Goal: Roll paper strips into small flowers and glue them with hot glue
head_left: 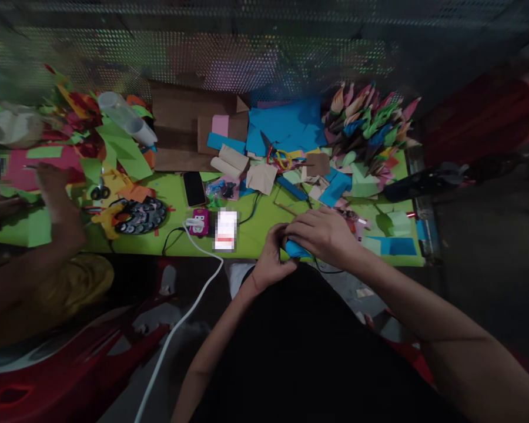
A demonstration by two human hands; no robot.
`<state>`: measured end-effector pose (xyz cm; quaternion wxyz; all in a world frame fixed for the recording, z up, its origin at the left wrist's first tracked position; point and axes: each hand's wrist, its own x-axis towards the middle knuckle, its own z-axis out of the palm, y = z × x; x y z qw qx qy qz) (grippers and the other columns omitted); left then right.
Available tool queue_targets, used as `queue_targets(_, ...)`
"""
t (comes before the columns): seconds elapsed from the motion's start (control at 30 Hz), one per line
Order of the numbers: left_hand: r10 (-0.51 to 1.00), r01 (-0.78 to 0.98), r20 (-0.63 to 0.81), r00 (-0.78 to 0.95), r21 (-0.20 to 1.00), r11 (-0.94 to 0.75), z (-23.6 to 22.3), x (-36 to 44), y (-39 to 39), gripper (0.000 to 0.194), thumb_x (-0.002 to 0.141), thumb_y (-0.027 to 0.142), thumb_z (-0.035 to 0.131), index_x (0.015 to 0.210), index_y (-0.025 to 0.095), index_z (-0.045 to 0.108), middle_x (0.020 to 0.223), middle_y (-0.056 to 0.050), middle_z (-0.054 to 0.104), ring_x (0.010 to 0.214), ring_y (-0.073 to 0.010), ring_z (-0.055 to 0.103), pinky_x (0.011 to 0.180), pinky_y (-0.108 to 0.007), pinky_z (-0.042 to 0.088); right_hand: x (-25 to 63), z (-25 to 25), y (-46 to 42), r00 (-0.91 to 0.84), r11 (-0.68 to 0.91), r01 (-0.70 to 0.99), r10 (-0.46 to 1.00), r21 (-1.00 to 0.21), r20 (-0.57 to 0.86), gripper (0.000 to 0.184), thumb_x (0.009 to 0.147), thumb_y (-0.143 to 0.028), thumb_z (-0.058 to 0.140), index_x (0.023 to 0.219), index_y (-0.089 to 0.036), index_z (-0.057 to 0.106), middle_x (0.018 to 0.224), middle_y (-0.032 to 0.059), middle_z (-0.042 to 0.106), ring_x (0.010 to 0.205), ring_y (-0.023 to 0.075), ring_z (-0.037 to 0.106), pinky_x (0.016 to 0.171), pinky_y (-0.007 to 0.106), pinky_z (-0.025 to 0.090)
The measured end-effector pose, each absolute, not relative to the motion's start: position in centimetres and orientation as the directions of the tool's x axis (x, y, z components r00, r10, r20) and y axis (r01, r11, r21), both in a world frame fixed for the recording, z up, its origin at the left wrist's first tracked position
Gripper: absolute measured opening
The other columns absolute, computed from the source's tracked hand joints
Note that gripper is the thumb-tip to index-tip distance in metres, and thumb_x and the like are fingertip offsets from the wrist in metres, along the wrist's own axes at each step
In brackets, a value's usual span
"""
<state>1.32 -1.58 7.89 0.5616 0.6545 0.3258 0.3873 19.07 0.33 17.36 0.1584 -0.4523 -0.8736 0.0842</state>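
Observation:
Close to my body, at the table's front edge, both hands meet around a piece of blue paper (296,249). My left hand (273,258) is curled around its left side, thumb toward me. From the right, my right hand (322,236) arches over the top with its fingers bent against the paper. Most of the paper lies hidden under the fingers, so its full shape does not show. Just beyond my hands are a thin stick (286,208) and a blue glue gun-like tool (292,188).
Paper flowers (370,126) stand bunched at the back right. Blue sheets (286,126), brown cardboard (176,126) and yellow-handled scissors (284,158) lie behind. A phone (194,189), a lit screen (226,230) and a pink power socket (200,223) with a white cable sit left. A co-worker's arm (62,205) rests far left.

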Motion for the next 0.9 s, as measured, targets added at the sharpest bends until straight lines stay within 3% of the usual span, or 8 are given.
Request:
queue_targets(0.2,0.878,-0.065,0.039,0.477,0.998,-0.009,8.2,1.5,-1.6,0.062,0.084,0.029,0.063,0.136,0.026,0.031,0.112,-0.005,0.053,0.101,-0.0200,0.057,0.092,-0.039,0.050,20.5,17.5,0.7,-0.415,0.460,0.754,0.887,-0.468,0.203,0.013,0.096,-0.029,0.062,0.095,-0.021,0.072,0.092,0.0071,0.075,0.088,0.0207,0.066,0.074,0.031,0.041)
queue_targets(0.47,0.871,-0.121,0.030,0.490,0.992,0.034,8.6,1.7,-1.3,0.058,0.086,0.040,0.065,0.133,0.028,0.033,0.116,-0.006,0.051,0.108,-0.0215,0.054,0.094,-0.039,0.048,20.4,16.8,0.5,-0.393,0.409,0.740,0.907,-0.534,0.151,0.009,0.094,-0.024,0.065,0.092,-0.020,0.072,0.088,0.0057,0.074,0.084,0.0196,0.067,0.071,0.030,0.041)
queue_targets(0.7,0.867,-0.210,-0.097,0.489,0.951,0.225,8.9,1.8,-1.1,0.065,0.080,0.054,0.070,0.129,0.026,0.036,0.110,-0.004,0.049,0.101,-0.0193,0.051,0.089,-0.035,0.044,20.6,16.4,0.1,-0.283,0.329,0.652,0.941,-0.683,0.184,0.014,0.096,-0.026,0.061,0.092,-0.022,0.073,0.085,0.0048,0.074,0.082,0.0181,0.068,0.073,0.029,0.046)
queue_targets(0.9,0.869,-0.269,-0.143,0.473,0.916,0.297,9.7,1.9,-1.0,0.067,0.075,0.057,0.073,0.125,0.026,0.040,0.104,-0.001,0.050,0.091,-0.0165,0.049,0.082,-0.031,0.042,20.5,16.0,-1.1,-0.277,0.387,0.646,0.922,-0.658,0.270,0.016,0.097,-0.025,0.059,0.099,-0.025,0.075,0.091,0.0049,0.076,0.088,0.0199,0.070,0.075,0.032,0.049)
